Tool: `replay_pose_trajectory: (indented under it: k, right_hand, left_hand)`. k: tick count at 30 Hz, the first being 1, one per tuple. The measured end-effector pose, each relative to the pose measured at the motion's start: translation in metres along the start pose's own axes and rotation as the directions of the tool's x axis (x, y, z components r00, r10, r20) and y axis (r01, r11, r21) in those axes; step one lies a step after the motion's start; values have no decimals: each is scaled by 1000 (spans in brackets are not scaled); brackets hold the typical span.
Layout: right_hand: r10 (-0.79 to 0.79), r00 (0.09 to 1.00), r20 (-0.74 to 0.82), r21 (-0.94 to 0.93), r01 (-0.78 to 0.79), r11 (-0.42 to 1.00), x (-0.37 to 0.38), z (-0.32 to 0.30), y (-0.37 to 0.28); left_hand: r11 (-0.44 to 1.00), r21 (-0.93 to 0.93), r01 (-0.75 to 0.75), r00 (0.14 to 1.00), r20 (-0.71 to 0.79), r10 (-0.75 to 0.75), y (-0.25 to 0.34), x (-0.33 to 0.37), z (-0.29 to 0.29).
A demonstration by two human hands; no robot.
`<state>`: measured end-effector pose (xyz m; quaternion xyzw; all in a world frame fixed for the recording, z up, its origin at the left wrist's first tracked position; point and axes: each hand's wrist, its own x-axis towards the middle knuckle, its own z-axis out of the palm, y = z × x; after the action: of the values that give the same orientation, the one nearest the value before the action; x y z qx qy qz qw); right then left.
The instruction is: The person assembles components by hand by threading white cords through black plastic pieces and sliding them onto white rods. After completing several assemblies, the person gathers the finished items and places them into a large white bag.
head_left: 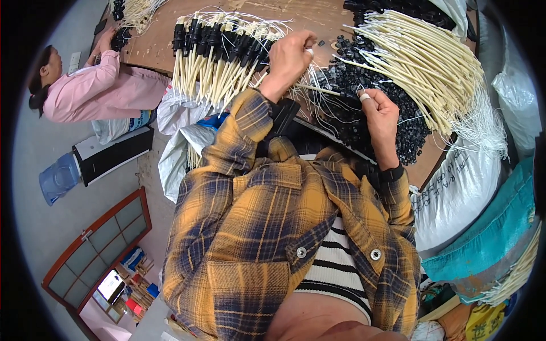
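My left hand [290,59] is raised over the wooden table, its fingers curled into a pinch. What they hold, if anything, cannot be made out. Lower and to the right, my right hand [380,116] pinches a thin white cord [359,88] between thumb and forefinger. White wrapping shows on a finger of each hand. Between the hands lies a cream rod [318,89], its right end near a dark piece. Loose small black plastic parts [406,102] are heaped beside my right hand. Left of my left hand stands a bundle of cream rods with black sleeves [219,57] and white cords.
A big stack of cream rods [421,62] with white cords lies at the table's right. White sacks [455,193] and a teal sack [483,244] crowd my right side. A person in pink [99,91] works at the far left, near a water dispenser [114,153].
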<state>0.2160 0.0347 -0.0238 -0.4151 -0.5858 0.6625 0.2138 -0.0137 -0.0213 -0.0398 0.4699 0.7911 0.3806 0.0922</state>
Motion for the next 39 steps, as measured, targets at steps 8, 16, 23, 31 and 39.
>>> replay_pose_trajectory:
  k: [8,16,23,31,39]
  right_hand:
    - [-22,1000,-19,29,23,999,-1,0,1]
    - [-65,998,-16,145,67,987,8,3,4]
    - [-129,990,-61,124,136,983,3,7,1]
    - [-193,981,-29,11,193,981,-8,7,-15]
    - [-315,941,126,172,292,941,-9,-14,-17]
  left_hand:
    - [973,220,-68,990,137,38,-2,21,26]
    - [853,-184,-488,870,-29,492,77,-26,25]
    - [969,-223,-109,975,166,148,74,-32,18]
    - [958,-281,-50,984,150,95,62,-35,15]
    - [915,-341,-217,816,450,362,55,-29,0]
